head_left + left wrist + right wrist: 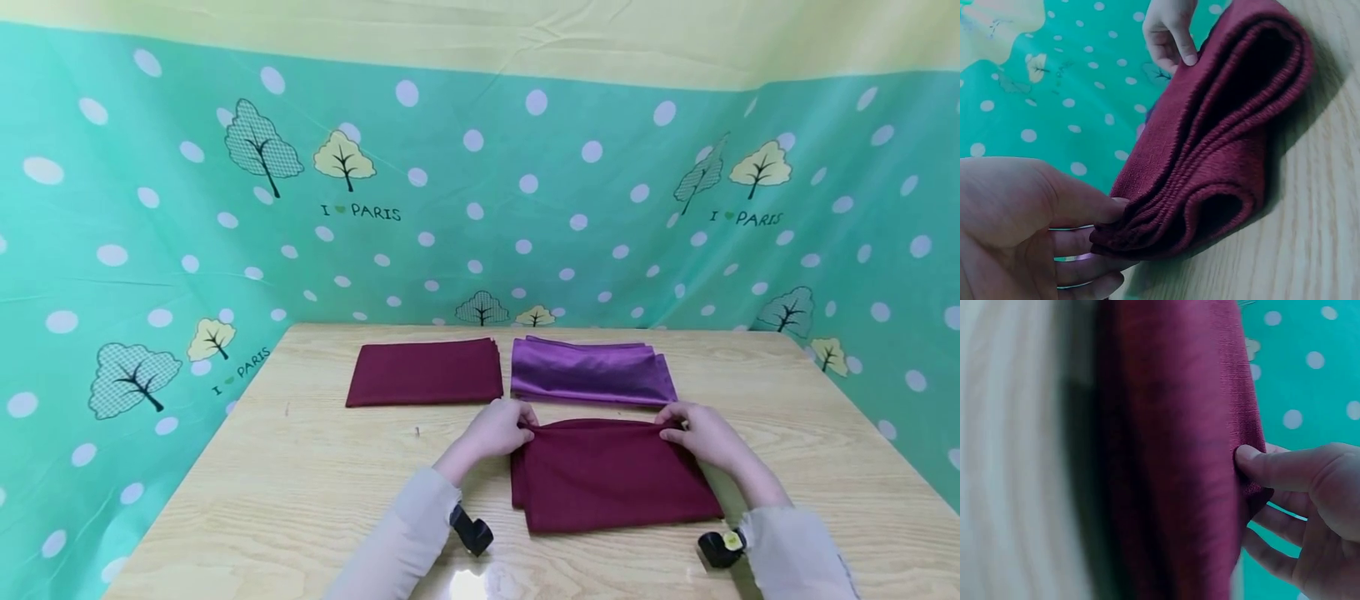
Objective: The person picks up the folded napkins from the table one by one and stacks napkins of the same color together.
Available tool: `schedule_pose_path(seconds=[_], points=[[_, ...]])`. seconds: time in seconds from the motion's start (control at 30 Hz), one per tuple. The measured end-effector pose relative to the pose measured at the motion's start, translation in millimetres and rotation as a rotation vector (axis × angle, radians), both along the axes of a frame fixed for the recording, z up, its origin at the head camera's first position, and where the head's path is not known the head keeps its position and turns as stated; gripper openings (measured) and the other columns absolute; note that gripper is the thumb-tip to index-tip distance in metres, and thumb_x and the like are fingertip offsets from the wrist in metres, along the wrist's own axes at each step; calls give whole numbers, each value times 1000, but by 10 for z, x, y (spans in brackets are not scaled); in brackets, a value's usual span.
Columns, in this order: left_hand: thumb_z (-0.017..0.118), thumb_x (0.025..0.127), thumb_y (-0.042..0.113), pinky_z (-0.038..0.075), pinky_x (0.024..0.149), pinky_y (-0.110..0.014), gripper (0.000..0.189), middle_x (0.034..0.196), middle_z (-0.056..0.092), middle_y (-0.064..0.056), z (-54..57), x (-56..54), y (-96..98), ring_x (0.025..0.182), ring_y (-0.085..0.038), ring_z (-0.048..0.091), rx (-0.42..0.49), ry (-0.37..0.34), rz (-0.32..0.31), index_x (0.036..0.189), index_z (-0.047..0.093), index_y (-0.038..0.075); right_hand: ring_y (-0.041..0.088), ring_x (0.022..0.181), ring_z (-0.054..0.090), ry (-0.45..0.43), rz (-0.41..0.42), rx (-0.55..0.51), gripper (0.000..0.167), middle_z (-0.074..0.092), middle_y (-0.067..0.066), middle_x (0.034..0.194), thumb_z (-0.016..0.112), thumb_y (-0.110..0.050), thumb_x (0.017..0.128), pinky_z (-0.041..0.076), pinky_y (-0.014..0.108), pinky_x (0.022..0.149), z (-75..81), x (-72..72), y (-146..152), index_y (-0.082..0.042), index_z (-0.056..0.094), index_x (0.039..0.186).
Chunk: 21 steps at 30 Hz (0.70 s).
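A folded maroon cloth (pixel 611 483) is pinched at its two far corners, one by each hand. My left hand (pixel 501 429) grips the far left corner, thumb on the near face and fingers behind. In the left wrist view the layered edge of the maroon cloth (pixel 1166 169) shows several folds with open loops, and its lower part meets the table. My right hand (pixel 701 433) pinches the far right corner. The right wrist view shows that thumb on the cloth (pixel 1244 419), with the fingers partly hidden behind it.
Another folded maroon cloth (pixel 426 373) lies flat at the back left of the wooden table (pixel 285 500). Beside it, a folded shiny purple cloth (pixel 588 372) lies just beyond the held one. A green dotted curtain (pixel 480 192) hangs behind the table.
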<state>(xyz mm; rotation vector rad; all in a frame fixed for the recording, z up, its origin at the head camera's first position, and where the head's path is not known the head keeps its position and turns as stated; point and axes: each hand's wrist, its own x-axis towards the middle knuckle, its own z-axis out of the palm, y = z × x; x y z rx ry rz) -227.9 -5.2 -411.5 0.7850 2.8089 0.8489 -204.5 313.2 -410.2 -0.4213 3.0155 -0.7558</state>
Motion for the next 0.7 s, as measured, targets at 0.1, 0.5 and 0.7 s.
schedule_pose_path(seconds=[0.1, 0.5, 0.7], points=[[67, 78, 11, 45, 70, -21, 6, 82, 67, 3, -2, 1, -26, 78, -9, 60, 44, -22, 10, 83, 66, 15, 23, 87, 56, 21, -10, -8, 8, 63, 6, 91, 64, -5, 80, 44, 40, 73, 41, 2, -6, -10, 64, 86], [65, 81, 10, 45, 70, -22, 7, 83, 66, 2, 41, -10, -188, 78, -9, 59, 126, -58, 32, 87, 66, 13, 28, 88, 57, 95, -30, -54, 10, 63, 9, 95, 64, -4, 81, 44, 42, 74, 290, 29, -150, -8, 65, 90], [64, 82, 9, 45, 71, -23, 9, 83, 66, 1, 120, -11, -292, 79, -10, 59, 149, -27, 17, 90, 66, 11, 25, 85, 57, 123, -29, -69, 10, 62, 8, 93, 64, -5, 82, 45, 38, 70, 362, 51, -223, -9, 65, 91]])
